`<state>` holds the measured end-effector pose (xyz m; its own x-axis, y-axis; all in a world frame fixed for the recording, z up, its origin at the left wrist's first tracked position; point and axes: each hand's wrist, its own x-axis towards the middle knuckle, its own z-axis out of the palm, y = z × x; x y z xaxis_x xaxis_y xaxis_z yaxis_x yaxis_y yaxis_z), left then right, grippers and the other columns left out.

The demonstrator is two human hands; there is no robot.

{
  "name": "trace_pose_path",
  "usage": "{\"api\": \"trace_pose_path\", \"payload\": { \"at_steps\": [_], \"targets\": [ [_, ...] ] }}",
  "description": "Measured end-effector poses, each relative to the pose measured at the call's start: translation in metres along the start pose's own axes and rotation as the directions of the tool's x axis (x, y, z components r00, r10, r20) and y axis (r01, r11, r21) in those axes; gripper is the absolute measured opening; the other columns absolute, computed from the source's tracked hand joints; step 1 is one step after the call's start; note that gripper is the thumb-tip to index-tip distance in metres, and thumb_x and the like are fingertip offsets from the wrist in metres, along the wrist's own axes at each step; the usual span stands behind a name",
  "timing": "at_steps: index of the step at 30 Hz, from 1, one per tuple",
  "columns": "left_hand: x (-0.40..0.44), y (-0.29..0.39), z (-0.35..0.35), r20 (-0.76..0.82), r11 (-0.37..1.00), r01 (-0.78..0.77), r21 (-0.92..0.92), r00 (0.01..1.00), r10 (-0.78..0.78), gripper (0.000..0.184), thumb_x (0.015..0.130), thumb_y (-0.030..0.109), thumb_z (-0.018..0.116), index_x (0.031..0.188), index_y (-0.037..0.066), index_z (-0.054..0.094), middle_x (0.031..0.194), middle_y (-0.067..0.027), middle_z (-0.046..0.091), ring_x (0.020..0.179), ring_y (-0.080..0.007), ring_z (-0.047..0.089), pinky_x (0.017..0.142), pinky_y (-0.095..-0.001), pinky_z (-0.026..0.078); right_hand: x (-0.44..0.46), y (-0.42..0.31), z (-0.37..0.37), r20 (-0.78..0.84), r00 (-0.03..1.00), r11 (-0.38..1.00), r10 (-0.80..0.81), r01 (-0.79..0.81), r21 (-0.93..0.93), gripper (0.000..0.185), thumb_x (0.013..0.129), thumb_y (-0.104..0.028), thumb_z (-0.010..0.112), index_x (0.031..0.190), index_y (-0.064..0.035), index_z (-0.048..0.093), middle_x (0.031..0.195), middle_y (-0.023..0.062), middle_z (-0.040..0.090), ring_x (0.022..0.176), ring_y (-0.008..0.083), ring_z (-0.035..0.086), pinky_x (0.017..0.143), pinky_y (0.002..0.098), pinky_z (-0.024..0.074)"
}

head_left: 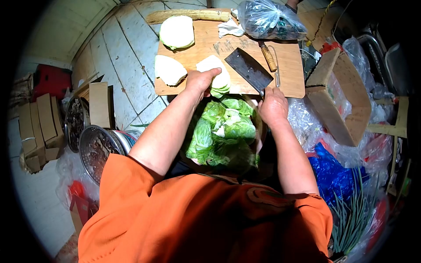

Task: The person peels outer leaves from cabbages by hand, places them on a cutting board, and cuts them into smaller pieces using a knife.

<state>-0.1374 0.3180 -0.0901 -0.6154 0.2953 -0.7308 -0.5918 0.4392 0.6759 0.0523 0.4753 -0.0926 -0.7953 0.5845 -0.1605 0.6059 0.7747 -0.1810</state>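
From my remote seat I judge the cut cabbage piece (208, 65) fairly light, crisp and firm through the middle, but layered, so its leaves may slide apart or tear at the edges; it sits at the near edge of the board (210, 35), with a larger cabbage chunk (177, 32) farther off and a smaller chunk (169, 70) to its left; I would take hold across its full width, thumb on one side and fingers on the other, since a pinch on the outer leaves could peel them away; the cut faces may be damp and a little slippery; my left hand (199, 82) is partly closed over it, thumb reaching across the top, though the fingertips beneath I cannot make out; my right hand (273, 107) is curled round the handle of the cleaver (248, 69), whose broad blade slants away over the board and feels, I would guess, stiff and heavy toward the front; both forearms reach forward and inward, above and beside the loose leaves (224, 127) below the board's near edge.
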Motion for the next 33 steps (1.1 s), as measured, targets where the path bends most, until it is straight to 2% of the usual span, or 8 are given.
{"api": "trace_pose_path", "payload": {
  "at_steps": [3, 10, 13, 16, 23, 29, 31, 33],
  "targets": [
    [0.012, -0.011, 0.006, -0.162, 0.954, -0.158, 0.255, 0.966, 0.203, 0.085, 0.063, 0.030, 0.088, 0.117, -0.016, 0.040, 0.090, -0.0204, 0.065, 0.062, -0.0216, 0.061, 0.047, -0.0309, 0.048, 0.002, -0.026, -0.009, -0.127, 0.974, 0.968, -0.187, 0.205, 0.145, 0.039, 0.078, -0.016, 0.066, 0.114, -0.0022, 0.058, 0.106, 0.0190, 0.058, 0.103, 0.0349, 0.056, 0.090, 0.0435, 0.0452],
    [-0.003, -0.004, 0.000, -0.004, 0.999, -0.019, 0.029, 1.000, 0.019, 0.062, 0.069, 0.032, 0.082, 0.108, -0.008, 0.055, 0.082, -0.0132, 0.064, 0.058, -0.0184, 0.059, 0.046, -0.0306, 0.049, 0.005, -0.068, 0.027, 0.319, 0.948, 0.801, -0.020, -0.175, 0.572, 0.047, 0.080, -0.020, 0.067, 0.119, 0.0009, 0.054, 0.089, 0.0154, 0.066, 0.084, 0.0305, 0.066, 0.077, 0.0379, 0.0521],
    [0.003, -0.010, -0.001, 0.019, 0.999, 0.001, -0.055, 1.000, 0.000, 0.053, 0.073, 0.036, 0.077, 0.104, -0.003, 0.061, 0.083, -0.0118, 0.065, 0.058, -0.0186, 0.060, 0.048, -0.0298, 0.052, 0.001, -0.076, 0.037, 0.488, 0.873, 0.276, 0.012, -0.472, 0.838, 0.040, 0.082, -0.010, 0.068, 0.118, 0.0007, 0.054, 0.085, 0.0089, 0.065, 0.064, 0.0126, 0.063, 0.053, 0.0257, 0.0493],
    [0.003, -0.010, -0.001, 0.061, 0.993, 0.037, -0.109, 0.998, -0.031, 0.055, 0.075, 0.039, 0.074, 0.109, -0.002, 0.059, 0.088, -0.0125, 0.065, 0.062, -0.0201, 0.061, 0.053, -0.0309, 0.054, 0.003, -0.079, 0.046, 0.495, 0.867, 0.140, -0.065, -0.483, 0.864, 0.034, 0.084, -0.009, 0.066, 0.115, 0.0014, 0.054, 0.084, 0.0080, 0.065, 0.064, 0.0142, 0.063, 0.052, 0.0266, 0.0495],
    [-0.002, -0.007, 0.000, 0.157, 0.977, 0.092, -0.193, 0.986, -0.062, 0.056, 0.078, 0.049, 0.066, 0.114, 0.007, 0.060, 0.093, -0.0109, 0.065, 0.067, -0.0211, 0.062, 0.059, -0.0339, 0.054, 0.001, -0.082, 0.043, 0.527, 0.844, 0.136, -0.101, -0.513, 0.847, 0.020, 0.084, -0.007, 0.064, 0.101, 0.0019, 0.058, 0.079, 0.0062, 0.063, 0.059, 0.0123, 0.060, 0.049, 0.0239, 0.0473],
    [-0.002, 0.000, -0.005, 0.122, 0.984, 0.122, -0.130, 0.987, -0.106, 0.058, 0.075, 0.055, 0.067, 0.112, 0.010, 0.057, 0.091, -0.0084, 0.062, 0.071, -0.0184, 0.060, 0.059, -0.0280, 0.047, -0.008, -0.069, 0.051, 0.616, 0.729, 0.673, -0.298, -0.297, 0.677, 0.016, 0.078, -0.005, 0.063, 0.094, 0.0001, 0.061, 0.074, 0.0053, 0.062, 0.054, 0.0126, 0.059, 0.046, 0.0253, 0.0450],
    [0.001, -0.002, -0.004, 0.109, 0.986, 0.080, -0.144, 0.992, -0.065, 0.054, 0.075, 0.051, 0.070, 0.108, 0.010, 0.059, 0.089, -0.0056, 0.063, 0.067, -0.0150, 0.058, 0.056, -0.0255, 0.047, -0.010, -0.067, 0.046, 0.442, 0.860, 0.827, -0.255, -0.044, 0.561, 0.026, 0.078, -0.008, 0.063, 0.104, -0.0026, 0.059, 0.075, 0.0050, 0.062, 0.064, 0.0121, 0.060, 0.054, 0.0270, 0.0475],
    [0.006, -0.010, -0.001, 0.127, 0.980, 0.051, -0.194, 0.992, -0.026, 0.052, 0.074, 0.045, 0.072, 0.107, 0.008, 0.060, 0.089, -0.0059, 0.064, 0.065, -0.0142, 0.058, 0.055, -0.0241, 0.046, -0.002, -0.067, 0.026, 0.491, 0.841, 0.599, -0.228, -0.277, 0.752, 0.033, 0.079, -0.010, 0.064, 0.110, -0.0043, 0.056, 0.080, 0.0048, 0.062, 0.070, 0.0118, 0.060, 0.060, 0.0273, 0.0481]
  ]
}}
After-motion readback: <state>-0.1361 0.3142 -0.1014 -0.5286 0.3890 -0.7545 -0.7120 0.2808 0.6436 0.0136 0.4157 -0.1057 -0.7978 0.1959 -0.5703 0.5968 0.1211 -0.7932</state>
